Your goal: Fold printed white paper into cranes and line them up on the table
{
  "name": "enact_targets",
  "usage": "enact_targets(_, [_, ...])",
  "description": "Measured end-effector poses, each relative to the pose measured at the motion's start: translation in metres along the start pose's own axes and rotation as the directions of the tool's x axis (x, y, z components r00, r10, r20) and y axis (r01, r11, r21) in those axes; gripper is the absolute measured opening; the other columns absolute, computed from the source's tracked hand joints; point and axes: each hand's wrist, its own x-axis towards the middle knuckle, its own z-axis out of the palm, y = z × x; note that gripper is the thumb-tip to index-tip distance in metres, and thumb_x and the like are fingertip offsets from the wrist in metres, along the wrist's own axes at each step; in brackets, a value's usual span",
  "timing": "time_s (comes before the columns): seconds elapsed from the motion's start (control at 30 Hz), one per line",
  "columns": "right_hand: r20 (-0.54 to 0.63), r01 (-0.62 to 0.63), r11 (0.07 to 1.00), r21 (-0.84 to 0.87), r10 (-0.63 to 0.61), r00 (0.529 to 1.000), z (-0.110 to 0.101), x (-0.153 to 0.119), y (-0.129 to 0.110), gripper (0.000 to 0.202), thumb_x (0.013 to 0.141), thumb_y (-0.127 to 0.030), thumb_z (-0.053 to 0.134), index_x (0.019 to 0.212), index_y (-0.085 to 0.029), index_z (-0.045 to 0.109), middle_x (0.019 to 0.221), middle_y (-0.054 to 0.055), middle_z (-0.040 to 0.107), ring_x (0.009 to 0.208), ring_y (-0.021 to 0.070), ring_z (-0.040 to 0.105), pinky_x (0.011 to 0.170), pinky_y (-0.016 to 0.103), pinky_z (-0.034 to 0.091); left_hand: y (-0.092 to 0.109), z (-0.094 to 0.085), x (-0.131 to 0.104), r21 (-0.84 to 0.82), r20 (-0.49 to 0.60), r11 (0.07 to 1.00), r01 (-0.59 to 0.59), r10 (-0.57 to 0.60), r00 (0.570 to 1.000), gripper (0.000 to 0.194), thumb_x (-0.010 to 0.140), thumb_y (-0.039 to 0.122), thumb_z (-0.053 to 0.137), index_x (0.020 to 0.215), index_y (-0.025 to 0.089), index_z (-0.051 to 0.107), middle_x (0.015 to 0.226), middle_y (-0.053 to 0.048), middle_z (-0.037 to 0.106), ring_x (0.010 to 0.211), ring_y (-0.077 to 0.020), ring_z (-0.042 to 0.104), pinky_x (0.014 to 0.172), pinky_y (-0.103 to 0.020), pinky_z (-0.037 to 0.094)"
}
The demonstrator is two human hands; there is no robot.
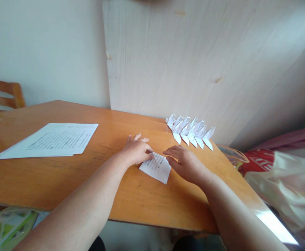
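Observation:
A small folded square of printed paper (156, 167) lies on the wooden table in front of me, one corner pointing towards me. My left hand (136, 150) is at its upper left edge, the thumb touching the paper and the other fingers spread beyond it. At the right corner is my right hand (185, 164), palm down with its fingers stretched out over or beside the paper; whether they touch it I cannot tell. Several folded paper pieces with pointed tips (191, 130) stand in rows further back on the right.
A stack of printed sheets (60, 141) lies on the left of the table (97, 188). Behind the table rises a pale wooden panel (155, 62). A chair (3, 92) is at the far left. Red and white bags (285, 177) crowd the right edge.

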Motion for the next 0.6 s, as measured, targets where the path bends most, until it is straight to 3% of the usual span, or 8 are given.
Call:
enact_targets(0.13, [-0.054,0.065,0.991,0.121,-0.059,0.997,0.014,0.005,-0.01,0.024,0.093,-0.017,0.051,0.107,-0.019,0.069,0.096,0.008,0.068,0.091,0.0195,0.06,0.082,0.031,0.046,-0.001,0.001,0.001,0.003,-0.005,1.0,-0.001,0.001,1.0,0.033,0.079,0.063,0.059,0.103,0.046,0.074,0.147,0.001,0.049,0.145,-0.0378,0.018,0.112,-0.066,0.009])
enact_targets(0.33, [-0.169,-0.08,0.967,0.243,0.124,0.978,0.034,0.016,-0.003,0.016,0.092,-0.017,0.052,0.091,-0.018,0.068,0.087,0.005,0.065,0.082,0.0157,0.061,0.074,0.026,0.046,-0.003,0.003,0.003,-0.01,0.001,1.0,0.004,-0.004,1.0,0.032,0.08,0.063,0.058,0.103,0.046,0.074,0.148,0.003,0.049,0.145,-0.038,0.018,0.112,-0.065,0.01])
enact_targets(0.6, [0.083,-0.017,0.998,0.055,0.013,0.996,0.032,0.017,-0.002,0.029,0.094,-0.022,0.051,0.118,-0.021,0.067,0.093,0.005,0.058,0.08,0.0151,0.058,0.074,0.026,0.043,-0.004,0.005,0.004,-0.007,-0.001,1.0,0.0,0.0,1.0,0.027,0.083,0.056,0.056,0.098,0.046,0.075,0.148,0.005,0.049,0.145,-0.0389,0.015,0.111,-0.067,0.009])
